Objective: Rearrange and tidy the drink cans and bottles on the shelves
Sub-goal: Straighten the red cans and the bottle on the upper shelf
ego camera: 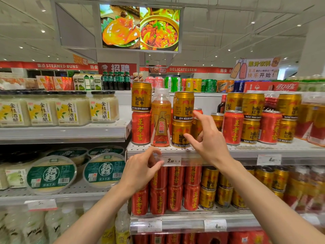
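Both hands raised, empty: L hand (140,170) loosely curled, R hand (206,138) fingers spread.

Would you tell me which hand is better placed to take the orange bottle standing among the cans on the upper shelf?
Probably the left hand: it hovers empty just below the orange bottle. The right hand is open in front of the gold cans beside it.

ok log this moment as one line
left hand: open, at price tag | right hand: open, reaching toward gold cans | orange bottle: upright between can stacks | nothing held
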The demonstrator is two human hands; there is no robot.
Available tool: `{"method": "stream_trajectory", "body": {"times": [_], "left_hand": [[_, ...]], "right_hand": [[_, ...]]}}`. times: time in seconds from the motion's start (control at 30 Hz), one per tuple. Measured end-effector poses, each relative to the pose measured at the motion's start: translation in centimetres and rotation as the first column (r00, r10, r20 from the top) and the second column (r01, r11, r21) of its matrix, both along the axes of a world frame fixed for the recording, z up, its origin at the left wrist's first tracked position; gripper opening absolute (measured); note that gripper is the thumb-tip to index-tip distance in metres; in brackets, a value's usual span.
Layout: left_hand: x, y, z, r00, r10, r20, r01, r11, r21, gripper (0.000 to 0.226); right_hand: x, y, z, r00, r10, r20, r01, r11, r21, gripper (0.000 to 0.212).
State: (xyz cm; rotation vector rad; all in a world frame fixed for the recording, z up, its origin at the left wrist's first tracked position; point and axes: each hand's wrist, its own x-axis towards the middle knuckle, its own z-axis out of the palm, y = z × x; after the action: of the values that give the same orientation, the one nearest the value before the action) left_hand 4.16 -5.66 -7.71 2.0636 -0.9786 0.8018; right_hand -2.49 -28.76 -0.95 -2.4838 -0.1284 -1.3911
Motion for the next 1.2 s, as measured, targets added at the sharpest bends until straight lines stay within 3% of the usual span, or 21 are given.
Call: {"method": "stream_trajectory", "body": {"times": [0.13,0.23,0.37,0.47,0.97,1.1,1.2], "left_hand": [[-0.1,0.1,0.1,1.000,-0.002,-0.014,0.002,1.000,0.005,0.025],[-0.2,0.1,0.1,1.000,-0.002,-0.017,0.002,1.000,0.012,0.025],[-0.2,0.1,0.1,1.000,0.003,-0.018,-0.003,1.000,0.012,0.025],[-0.1,0.0,0.0,1.000,0.011,-0.021,-0.011,1.000,0.010,0.026],[-0.1,0.1,0.2,1.000,0.006,-0.018,-0.006,1.000,0.020,0.026],[-0.1,0.1,0.1,1.000,0.004,-0.015,-0.004,1.000,0.016,0.026],[-0.1,0.1,0.1,1.000,0.004,-0.016,-0.004,1.000,0.011,0.026]], "right_hand": [[0.5,0.3,1.3,0.999,0.028,-0.024,-0.028,1.000,0.004,0.085],[0.9,0.7,2.2,0.992,0.093,-0.079,-0.081,0.986,0.148,0.092],[1.7,1.6,2.6,0.987,0.112,-0.111,-0.068,0.936,0.346,0.082],[2.0,2.1,2.6,0.994,0.097,-0.050,-0.069,0.914,0.400,0.076],[1.7,2.5,2.8,0.989,0.122,-0.079,-0.081,0.913,0.400,0.071],[0.5,1.7,2.9,0.976,0.150,-0.160,-0.092,0.943,0.321,0.075],[-0.3,1.1,1.5,0.988,0.088,-0.123,-0.059,0.973,0.223,0.070]]}}
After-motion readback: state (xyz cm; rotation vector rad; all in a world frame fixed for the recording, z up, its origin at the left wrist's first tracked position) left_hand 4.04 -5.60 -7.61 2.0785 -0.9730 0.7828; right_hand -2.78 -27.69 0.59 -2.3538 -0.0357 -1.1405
